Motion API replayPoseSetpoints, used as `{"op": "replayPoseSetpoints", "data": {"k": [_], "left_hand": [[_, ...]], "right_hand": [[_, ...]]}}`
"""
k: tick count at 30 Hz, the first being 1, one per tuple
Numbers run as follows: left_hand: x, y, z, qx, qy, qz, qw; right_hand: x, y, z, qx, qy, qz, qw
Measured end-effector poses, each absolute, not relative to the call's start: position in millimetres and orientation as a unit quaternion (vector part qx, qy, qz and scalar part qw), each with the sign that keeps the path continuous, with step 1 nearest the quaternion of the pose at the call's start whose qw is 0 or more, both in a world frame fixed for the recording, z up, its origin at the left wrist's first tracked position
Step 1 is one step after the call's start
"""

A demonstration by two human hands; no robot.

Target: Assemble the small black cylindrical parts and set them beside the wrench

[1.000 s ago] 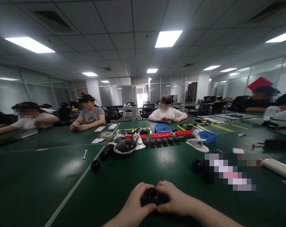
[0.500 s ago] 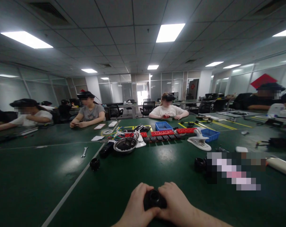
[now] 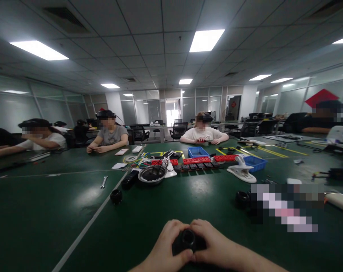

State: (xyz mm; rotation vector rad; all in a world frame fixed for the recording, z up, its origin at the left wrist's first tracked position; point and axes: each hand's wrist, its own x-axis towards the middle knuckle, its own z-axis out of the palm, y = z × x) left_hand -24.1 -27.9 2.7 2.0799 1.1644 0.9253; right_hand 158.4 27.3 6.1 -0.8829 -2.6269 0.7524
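Note:
Both of my hands are wrapped around a black rounded part [image 3: 188, 238] low in the middle of the view. A round, ringed opening on the part faces up between my fingers. My left hand [image 3: 167, 245] grips its left side, with the thumb across the near edge. My right hand [image 3: 212, 241] closes on the right side, and its fingertips meet those of the left at the far edge. The lower body of the part is hidden by my hands. Away to the upper left stands a similar small black ring-shaped part [image 3: 116, 197].
Ahead on the green table [image 3: 75, 219] lie a metal bowl-like dish [image 3: 152, 175], red power strips [image 3: 194, 160], a white clamp base [image 3: 242, 172] and blue trays [image 3: 255, 163]. A wrench [image 3: 104, 182] lies left. Another black round part [image 3: 242, 198] is at right. Several people sit around.
My fingertips have come together at the far edge of the black part, and its round opening shows more openly. The whole view has shifted slightly.

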Motion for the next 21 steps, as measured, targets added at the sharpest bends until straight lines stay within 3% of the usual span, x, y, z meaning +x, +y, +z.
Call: {"op": "replayPoseSetpoints", "data": {"k": [7, 16, 21], "left_hand": [[-21.7, -31.3, 1.4, 0.779, 0.479, 0.32, 0.246], [-15.5, -37.1, 10.9, 0.763, 0.546, 0.293, 0.183], [-21.7, -33.4, 17.1, 0.791, 0.492, 0.28, 0.233]], "right_hand": [[163.2, 25.0, 21.5, -0.332, -0.899, 0.274, 0.085], [143.7, 11.2, 1.0, -0.422, -0.896, 0.093, 0.106], [152.7, 14.9, 11.6, -0.354, -0.908, 0.194, 0.11]]}}
